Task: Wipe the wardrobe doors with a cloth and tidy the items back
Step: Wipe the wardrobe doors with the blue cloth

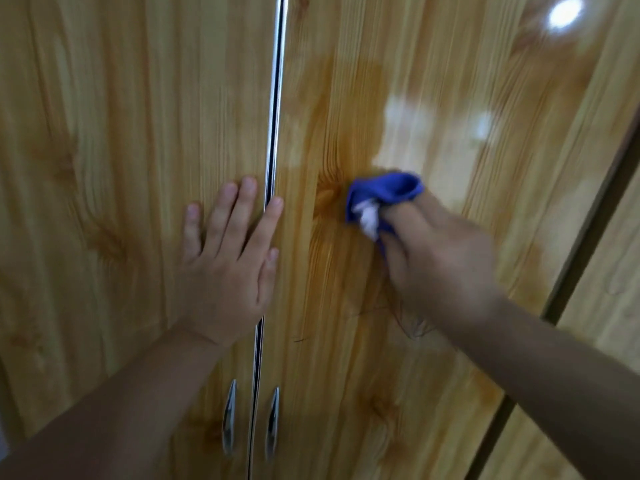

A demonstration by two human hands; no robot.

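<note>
Two glossy wood-grain wardrobe doors fill the view, the left door [114, 168] and the right door [450, 116], shut and split by a dark vertical gap with chrome trim [275, 109]. My left hand [228, 268] lies flat on the left door beside the gap, fingers straight, its index finger reaching over the trim. My right hand [440, 258] grips a bunched blue cloth [384, 192] with a white patch and presses it on the right door. A darker damp-looking patch spreads above and left of the cloth.
Two chrome handles [229, 417] [272, 422] hang low on either side of the gap. A dark seam [585, 244] runs diagonally at the right, with another wood panel [609, 306] beyond it. Lamp glare [564, 12] reflects at the top right.
</note>
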